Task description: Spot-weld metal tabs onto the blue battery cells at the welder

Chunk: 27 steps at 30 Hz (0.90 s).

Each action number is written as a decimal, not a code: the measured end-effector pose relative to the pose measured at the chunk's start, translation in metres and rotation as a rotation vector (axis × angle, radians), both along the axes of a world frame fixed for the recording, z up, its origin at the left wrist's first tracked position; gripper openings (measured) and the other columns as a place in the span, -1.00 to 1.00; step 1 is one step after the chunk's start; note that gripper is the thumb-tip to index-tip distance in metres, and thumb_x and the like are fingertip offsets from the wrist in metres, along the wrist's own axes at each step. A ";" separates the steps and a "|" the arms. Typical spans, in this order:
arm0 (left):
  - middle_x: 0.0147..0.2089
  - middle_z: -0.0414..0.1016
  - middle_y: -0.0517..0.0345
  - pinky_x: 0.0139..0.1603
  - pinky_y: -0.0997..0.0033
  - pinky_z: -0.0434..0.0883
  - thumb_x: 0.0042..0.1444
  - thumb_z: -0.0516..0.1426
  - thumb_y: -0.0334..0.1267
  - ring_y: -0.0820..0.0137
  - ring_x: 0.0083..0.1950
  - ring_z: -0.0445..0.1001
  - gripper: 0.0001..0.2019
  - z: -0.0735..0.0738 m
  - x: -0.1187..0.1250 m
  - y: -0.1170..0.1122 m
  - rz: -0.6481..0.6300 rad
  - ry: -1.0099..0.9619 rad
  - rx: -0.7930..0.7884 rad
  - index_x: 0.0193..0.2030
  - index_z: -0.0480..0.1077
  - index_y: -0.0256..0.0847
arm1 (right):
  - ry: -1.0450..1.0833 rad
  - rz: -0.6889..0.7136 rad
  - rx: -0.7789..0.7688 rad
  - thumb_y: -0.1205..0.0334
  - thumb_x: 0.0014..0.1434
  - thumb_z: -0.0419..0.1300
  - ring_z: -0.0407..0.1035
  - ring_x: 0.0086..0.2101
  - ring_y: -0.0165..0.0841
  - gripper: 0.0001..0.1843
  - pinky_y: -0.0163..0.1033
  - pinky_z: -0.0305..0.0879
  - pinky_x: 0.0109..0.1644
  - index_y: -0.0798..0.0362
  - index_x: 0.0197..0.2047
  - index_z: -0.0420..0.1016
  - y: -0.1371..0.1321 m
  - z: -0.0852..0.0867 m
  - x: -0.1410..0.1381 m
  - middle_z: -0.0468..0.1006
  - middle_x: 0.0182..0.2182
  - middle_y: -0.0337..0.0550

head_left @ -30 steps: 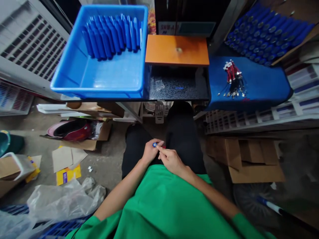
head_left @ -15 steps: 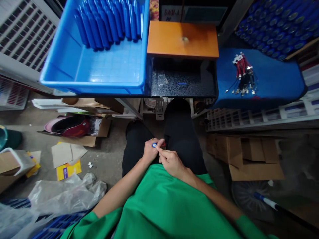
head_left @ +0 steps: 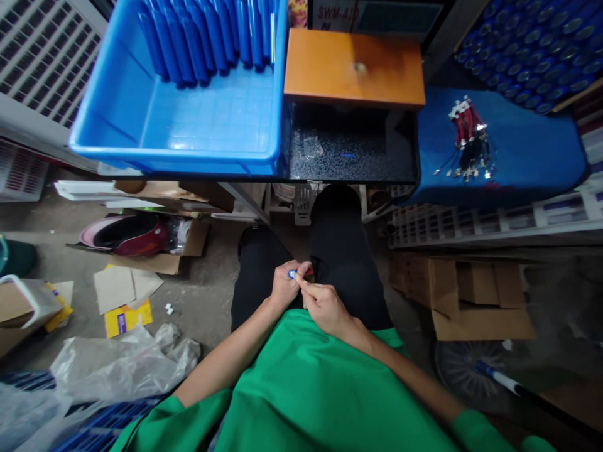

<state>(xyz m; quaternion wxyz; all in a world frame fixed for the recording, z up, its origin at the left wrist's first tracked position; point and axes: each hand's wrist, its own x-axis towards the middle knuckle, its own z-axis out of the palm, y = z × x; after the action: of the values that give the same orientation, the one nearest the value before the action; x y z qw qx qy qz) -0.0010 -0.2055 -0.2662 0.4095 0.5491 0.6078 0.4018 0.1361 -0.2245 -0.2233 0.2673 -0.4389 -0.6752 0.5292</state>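
Observation:
Low over my lap, my left hand (head_left: 284, 284) is closed around a blue cylindrical battery (head_left: 292, 274), and only its round, pale-centred end shows out of the fist. My right hand (head_left: 325, 302) meets it from the other side, its index finger stretched to the battery's end and its other fingers curled in. What those curled fingers hold, if anything, is hidden. A bit of red (head_left: 309, 272), perhaps a wire, shows beside the left thumb.
Ahead, a blue bin (head_left: 188, 160) holds several long blue cylinders (head_left: 198, 44). Beside it sit an orange box (head_left: 353, 66) on a black speckled surface (head_left: 330, 164) and red-and-black connector leads (head_left: 468, 135) on blue cloth (head_left: 527, 150). Stacked blue cells (head_left: 537, 56) stand at right; cartons (head_left: 480, 314) lie below.
My view has shifted slightly, so the bench things sit a little differently in the picture. Both hands keep nearly the same place and grip, the right index finger still at the battery's end.

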 end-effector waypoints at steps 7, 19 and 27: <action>-0.64 0.27 0.21 -0.47 0.45 0.21 0.22 0.09 -0.01 0.52 -0.57 0.20 -0.52 -0.002 0.000 0.001 0.002 -0.017 0.024 -0.65 0.31 -0.23 | 0.046 -0.022 -0.039 0.34 0.25 -0.04 0.30 -0.53 -0.40 -0.53 -0.35 0.27 -0.39 0.12 0.17 0.46 0.001 0.000 -0.001 0.44 -0.59 -0.21; -0.63 0.35 0.19 -0.51 0.47 0.20 0.23 0.12 -0.11 0.53 -0.57 0.27 -0.59 -0.010 -0.002 0.002 -0.045 -0.032 0.114 -0.62 0.37 -0.23 | 0.114 -0.038 -0.155 0.36 0.19 -0.03 0.14 -0.61 -0.50 -0.50 -0.38 0.14 -0.49 0.16 0.16 0.46 0.000 -0.003 0.001 0.32 -0.64 -0.31; -0.62 0.40 0.18 -0.53 0.50 0.23 0.25 0.10 -0.13 0.54 -0.59 0.31 -0.63 -0.006 0.001 0.000 -0.036 0.037 0.140 -0.55 0.46 -0.23 | 0.153 -0.090 -0.263 0.30 0.20 -0.02 0.10 -0.63 -0.52 -0.50 -0.39 0.10 -0.53 0.23 0.14 0.47 -0.005 -0.006 -0.001 0.24 -0.66 -0.33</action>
<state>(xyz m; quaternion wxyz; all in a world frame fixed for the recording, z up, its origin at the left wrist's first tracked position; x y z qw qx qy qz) 0.0004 -0.2053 -0.2725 0.3659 0.5948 0.5757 0.4254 0.1347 -0.2291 -0.2295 0.2817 -0.4582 -0.5574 0.6325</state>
